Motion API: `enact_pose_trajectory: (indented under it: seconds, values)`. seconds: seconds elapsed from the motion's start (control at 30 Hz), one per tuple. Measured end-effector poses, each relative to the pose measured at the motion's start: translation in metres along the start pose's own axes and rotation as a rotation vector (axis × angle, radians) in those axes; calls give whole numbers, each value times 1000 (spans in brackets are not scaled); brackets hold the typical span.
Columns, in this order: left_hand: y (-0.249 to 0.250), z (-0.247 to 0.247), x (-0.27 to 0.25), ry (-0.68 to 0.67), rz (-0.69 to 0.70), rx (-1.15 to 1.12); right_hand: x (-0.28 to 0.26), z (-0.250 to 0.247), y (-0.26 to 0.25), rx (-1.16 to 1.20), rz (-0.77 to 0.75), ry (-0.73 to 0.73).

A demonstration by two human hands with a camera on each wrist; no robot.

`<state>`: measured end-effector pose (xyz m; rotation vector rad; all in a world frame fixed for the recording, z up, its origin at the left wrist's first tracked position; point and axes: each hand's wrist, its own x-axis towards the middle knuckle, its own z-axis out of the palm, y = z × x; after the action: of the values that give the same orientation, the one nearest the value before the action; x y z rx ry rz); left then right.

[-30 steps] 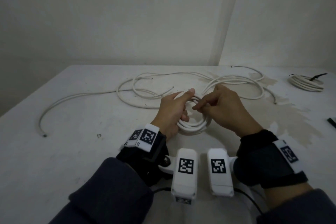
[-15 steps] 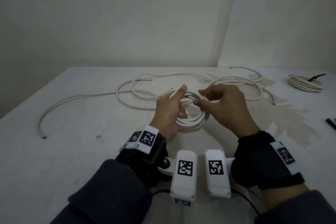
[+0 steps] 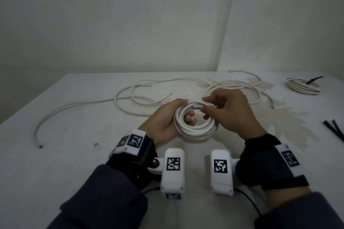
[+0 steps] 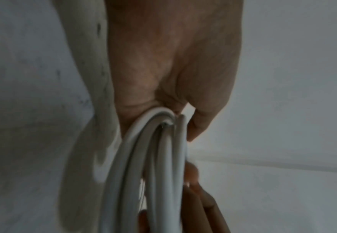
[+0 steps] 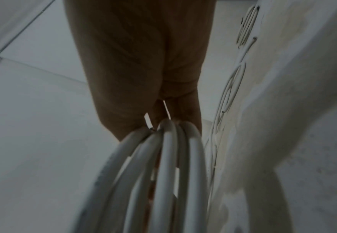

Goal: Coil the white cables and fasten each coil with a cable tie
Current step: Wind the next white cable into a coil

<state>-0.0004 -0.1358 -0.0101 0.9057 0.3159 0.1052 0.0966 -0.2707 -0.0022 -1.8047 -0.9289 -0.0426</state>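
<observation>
A coil of white cable [image 3: 195, 128] is held just above the white table, between both hands. My left hand [image 3: 167, 119] grips the coil's left side, its fingers curled through the middle. My right hand [image 3: 229, 111] holds the coil's far right side and pinches a turn of cable near the top. In the left wrist view the coil [image 4: 159, 165] runs down out of my left hand [image 4: 171, 75]. The right wrist view shows several turns of the coil [image 5: 163, 165] bunched under my right hand [image 5: 143, 63].
Loose white cables [image 3: 149, 95] sprawl over the table behind the hands, one end trailing to the left [image 3: 40, 146]. A tied coil [image 3: 302, 87] lies at the far right. Black cable ties [image 3: 335, 130] lie at the right edge. Walls meet behind the table.
Both hands have lifted and turned the coil toward me, so its ring now faces the camera. My right hand has moved from the coil's middle to its upper right.
</observation>
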Motion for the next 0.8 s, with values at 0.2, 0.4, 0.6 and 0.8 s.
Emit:
enact_pose_trajectory:
  seconds: [0.2, 0.4, 0.6, 0.8]
  values:
    - [6, 2, -7, -79, 54, 135, -2, -1, -4, 73, 0, -63]
    - [-4, 8, -2, 30, 165, 248, -3, 2, -5, 97, -6, -53]
    - [-8, 4, 1, 93, 289, 400, -5, 5, -8, 101, -4, 24]
    - [-9, 1, 2, 21, 377, 529, -5, 1, -6, 197, 48, 31]
